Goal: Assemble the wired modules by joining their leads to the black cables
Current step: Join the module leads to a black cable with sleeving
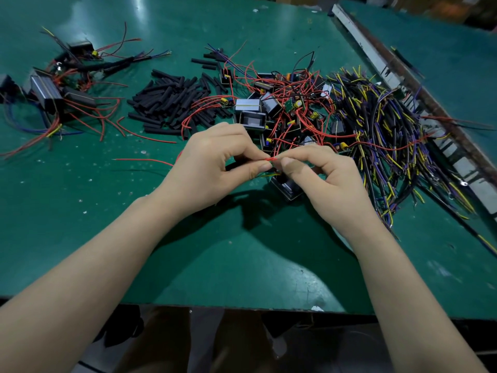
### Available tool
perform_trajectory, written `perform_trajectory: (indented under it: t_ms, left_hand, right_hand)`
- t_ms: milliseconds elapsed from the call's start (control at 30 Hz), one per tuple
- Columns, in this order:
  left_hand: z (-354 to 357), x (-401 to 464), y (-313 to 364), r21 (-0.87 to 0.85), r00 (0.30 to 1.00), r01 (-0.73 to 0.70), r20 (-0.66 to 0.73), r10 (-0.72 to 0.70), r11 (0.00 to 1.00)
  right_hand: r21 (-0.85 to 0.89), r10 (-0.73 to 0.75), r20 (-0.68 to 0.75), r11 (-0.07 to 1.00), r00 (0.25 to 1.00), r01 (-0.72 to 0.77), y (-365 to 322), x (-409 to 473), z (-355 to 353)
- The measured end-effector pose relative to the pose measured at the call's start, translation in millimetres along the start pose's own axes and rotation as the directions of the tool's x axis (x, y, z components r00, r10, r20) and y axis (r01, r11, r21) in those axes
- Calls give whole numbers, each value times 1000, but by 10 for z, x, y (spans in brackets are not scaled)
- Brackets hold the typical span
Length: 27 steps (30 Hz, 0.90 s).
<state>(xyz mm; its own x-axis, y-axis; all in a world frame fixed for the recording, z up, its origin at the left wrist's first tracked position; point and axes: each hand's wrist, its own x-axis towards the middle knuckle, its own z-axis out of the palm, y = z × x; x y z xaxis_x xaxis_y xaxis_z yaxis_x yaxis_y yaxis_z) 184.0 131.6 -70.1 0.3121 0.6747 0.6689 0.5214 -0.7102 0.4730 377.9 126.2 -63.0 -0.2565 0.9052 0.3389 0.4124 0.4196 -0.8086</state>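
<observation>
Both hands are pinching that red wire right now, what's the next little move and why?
Probably twist the pinched ends together. The left hand and right hand pinch the red lead from either side, fingertips almost touching, with a black module just under them, so the joint looks started, not finished. Whether the strands are already wound is too small to tell.

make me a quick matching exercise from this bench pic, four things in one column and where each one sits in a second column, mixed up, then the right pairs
Things
1. black sleeve pieces
2. tangle of black cables with yellow and purple cores
3. finished wired modules
4. red lead

Places
A. far left of the green table
B. pinched between the left hand and the right hand
C. right side, next to the long rail
D. loose heap in the middle, left of the unassembled modules

Pairs: 1-D, 2-C, 3-A, 4-B
</observation>
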Motion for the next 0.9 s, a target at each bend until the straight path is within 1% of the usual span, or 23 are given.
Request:
perform_trajectory:
  t_ms: [133, 300, 400, 500, 600, 667, 700, 733, 800, 900]
  left_hand:
    - [5, -12, 3, 24, 1000, -27, 15, 27, 999]
    - [-3, -10, -11, 30, 999, -32, 18, 31, 999]
    - [6, -17, -12, 33, 999, -23, 34, 22, 999]
    - [25, -25, -8, 64, 998, -33, 59, 30, 997]
    - [43, -27, -1, 107, 996, -43, 84, 34, 993]
    - [48, -24, 2, 114, 997, -32, 77, 23, 993]
    - [43, -21, 3, 105, 998, -17, 62, 10, 994]
    - [34, -17, 2, 89, 999, 4, 46, -8, 996]
    - [12, -10, -1, 64, 999, 49, 21, -51, 997]
    - [3, -7, 0, 66, 996, 84, 24, -86, 994]
  right_hand:
    - [-3, -1, 2, 1000, 1000, 1, -9, -6, -1]
    - [-81, -101, -19, 992, 995, 100, -16, -8, 10]
    - [-233, -207, -24, 952, 978, 196, -1, -5, 24]
    - [-403, -220, -25, 895, 975, 191, 29, -9, 57]
    - [-582, -276, -59, 790, 959, 192, 35, -30, 137]
    - [-655, -323, -77, 730, 943, 196, 20, -29, 180]
    - [-657, -338, -83, 726, 937, 204, 16, -25, 184]
    - [-630, -346, -87, 746, 934, 217, 18, -19, 170]
    - [-515, -342, -95, 820, 935, 248, 43, -3, 89]
    - [-419, -298, -166, 884, 940, 207, 89, 15, -102]
